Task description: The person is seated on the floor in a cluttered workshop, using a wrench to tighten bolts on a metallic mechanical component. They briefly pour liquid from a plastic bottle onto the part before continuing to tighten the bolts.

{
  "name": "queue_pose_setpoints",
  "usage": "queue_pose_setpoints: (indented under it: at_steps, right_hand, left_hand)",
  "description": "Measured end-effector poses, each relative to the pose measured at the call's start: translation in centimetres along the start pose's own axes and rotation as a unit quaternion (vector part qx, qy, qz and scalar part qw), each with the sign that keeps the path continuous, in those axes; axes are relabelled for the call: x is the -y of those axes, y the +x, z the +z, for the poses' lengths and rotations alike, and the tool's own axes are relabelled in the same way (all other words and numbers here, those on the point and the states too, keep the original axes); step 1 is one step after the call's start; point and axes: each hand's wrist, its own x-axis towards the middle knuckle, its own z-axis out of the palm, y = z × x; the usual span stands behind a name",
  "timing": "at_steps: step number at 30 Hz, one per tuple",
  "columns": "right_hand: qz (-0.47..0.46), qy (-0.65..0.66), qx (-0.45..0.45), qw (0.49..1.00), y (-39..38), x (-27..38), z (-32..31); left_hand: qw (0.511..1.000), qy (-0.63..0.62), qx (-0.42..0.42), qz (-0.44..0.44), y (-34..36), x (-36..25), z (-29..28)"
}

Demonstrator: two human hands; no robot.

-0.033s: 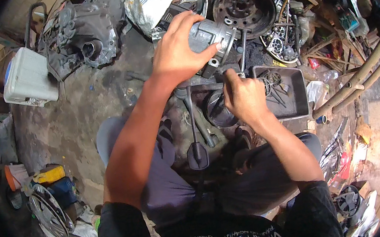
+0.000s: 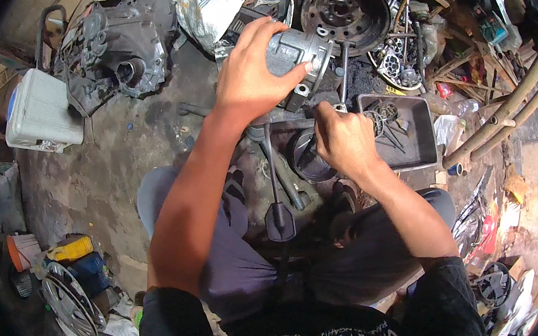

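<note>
My left hand (image 2: pixel 250 84) grips a silver cast-metal housing (image 2: pixel 290 54) from above and the left, fingers over its top and thumb on its face. My right hand (image 2: pixel 345 140) is closed just below the housing, on something hidden by its fingers. A metal rod (image 2: pixel 344 75) stands behind that hand. Under and left of it sit a round dark container (image 2: pixel 301 164) and a long dark rod with a flat paddle end (image 2: pixel 280 222), pointing toward my legs. A rectangular grey tray (image 2: pixel 412 130) with rings and slim metal pieces lies just right of my right hand.
A gearbox casing (image 2: pixel 111 40) and pale plastic container (image 2: pixel 40 110) are at upper left. A steel wheel (image 2: pixel 341 13), a pan of small parts (image 2: pixel 393 66) and a white sack (image 2: pixel 206 4) are behind. Bent wooden poles (image 2: pixel 503 114) border the right; wheel covers (image 2: pixel 66 301) lie lower left.
</note>
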Motion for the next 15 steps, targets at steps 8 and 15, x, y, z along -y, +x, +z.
queue_pose_setpoints:
  at_steps: [8, 15]
  right_hand:
    - [0.019, -0.004, 0.032, 0.999, -0.18, 0.36, 0.25]
    - [0.035, -0.002, 0.045, 0.998, -0.20, 0.38, 0.28]
  left_hand:
    - [1.000, 0.006, -0.004, 0.007, 0.05, 0.29, -0.07]
    - [1.000, 0.006, -0.002, 0.006, 0.05, -0.04, 0.02]
